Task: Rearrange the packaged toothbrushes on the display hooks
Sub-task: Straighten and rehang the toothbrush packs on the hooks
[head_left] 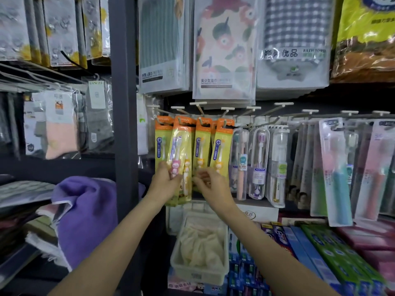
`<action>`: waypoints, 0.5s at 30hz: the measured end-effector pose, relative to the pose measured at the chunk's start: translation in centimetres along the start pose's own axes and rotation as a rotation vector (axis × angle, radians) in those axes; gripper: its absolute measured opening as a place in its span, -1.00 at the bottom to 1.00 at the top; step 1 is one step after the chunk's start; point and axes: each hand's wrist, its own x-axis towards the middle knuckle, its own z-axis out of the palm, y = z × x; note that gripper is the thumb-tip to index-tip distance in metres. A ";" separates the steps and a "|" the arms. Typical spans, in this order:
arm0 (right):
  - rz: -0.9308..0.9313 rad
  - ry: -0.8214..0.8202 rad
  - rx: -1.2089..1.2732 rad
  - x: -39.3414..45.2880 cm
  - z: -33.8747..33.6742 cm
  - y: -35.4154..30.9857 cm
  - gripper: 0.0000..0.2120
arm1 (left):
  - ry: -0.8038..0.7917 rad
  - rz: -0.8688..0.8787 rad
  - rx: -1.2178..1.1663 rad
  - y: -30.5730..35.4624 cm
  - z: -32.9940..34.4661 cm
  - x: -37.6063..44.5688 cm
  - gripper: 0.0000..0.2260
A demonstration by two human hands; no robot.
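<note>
Several yellow-and-orange children's toothbrush packs hang from white display hooks (226, 109) in the middle of the rack. My left hand (165, 181) grips the lower part of the second pack (179, 154), which holds a pink and a yellow brush and tilts forward off the row. My right hand (208, 181) is at the bottom of the third yellow pack (202, 146), fingers curled around its lower edge. A fourth yellow pack (221, 146) hangs just right of it. Clear-cased adult toothbrushes (258, 163) hang further right.
A dark shelf upright (125, 124) stands just left of the packs. Packaged towels (224, 50) hang above. A white plastic basket (201, 248) and toothpaste boxes (320, 253) lie below. A purple towel (85, 214) sits on the left shelf. Tall pink and teal toothbrush packs (337, 171) hang at right.
</note>
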 end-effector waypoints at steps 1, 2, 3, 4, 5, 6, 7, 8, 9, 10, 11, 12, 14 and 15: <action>0.032 -0.055 0.039 0.2 0.5 -0.4 -0.70 | -0.042 -0.025 -0.040 0.1 -0.2 -0.1 -0.82; 0.073 -0.104 0.090 0.5 0.9 -0.7 -0.64 | -0.070 -0.047 -0.070 0.2 -0.5 -0.2 -0.82; 0.124 -0.143 0.156 0.7 1.1 -0.9 -0.60 | -0.081 -0.059 -0.088 0.2 -0.7 -0.4 -0.82; 0.173 -0.166 0.217 0.8 1.2 -1.2 -0.57 | -0.076 -0.065 -0.095 0.2 -1.0 -0.5 -0.81; 0.199 -0.177 0.239 0.9 1.3 -1.3 -0.54 | -0.060 -0.054 -0.088 0.2 -1.2 -0.6 -0.80; 0.189 -0.174 0.205 1.0 1.3 -1.4 -0.51 | -0.033 -0.032 -0.061 0.1 -1.3 -0.6 -0.79; 0.152 -0.159 0.135 1.0 1.2 -1.3 -0.47 | 0.001 -0.003 -0.022 0.2 -1.5 -0.7 -0.78; 0.105 -0.137 0.047 1.0 1.0 -1.2 -0.44 | 0.035 0.024 0.019 0.2 -1.6 -0.8 -0.79; 0.071 -0.124 -0.042 1.0 0.6 -1.2 -0.42 | 0.059 0.047 0.054 0.4 -1.7 -0.9 -0.82; 0.033 -0.124 -0.161 1.0 0.2 -1.1 -0.39 | 0.068 0.058 0.078 0.4 -1.8 -1.0 -0.84; -0.009 -0.148 -0.302 1.1 -0.2 -1.0 -0.36 | 0.065 0.064 0.093 0.4 -1.8 -1.1 -0.85; -0.046 -0.196 -0.449 1.1 -0.7 -1.0 -0.34 | 0.059 0.068 0.102 0.4 -1.9 -1.1 -0.85; -0.082 -0.246 -0.563 1.0 -1.6 -0.7 -0.33 | 0.060 0.075 0.107 0.3 -2.0 -1.2 -0.86; -0.081 -0.236 -0.536 0.9 -2.0 -0.6 -0.33 | 0.065 0.080 0.111 0.3 -2.1 -1.3 -0.86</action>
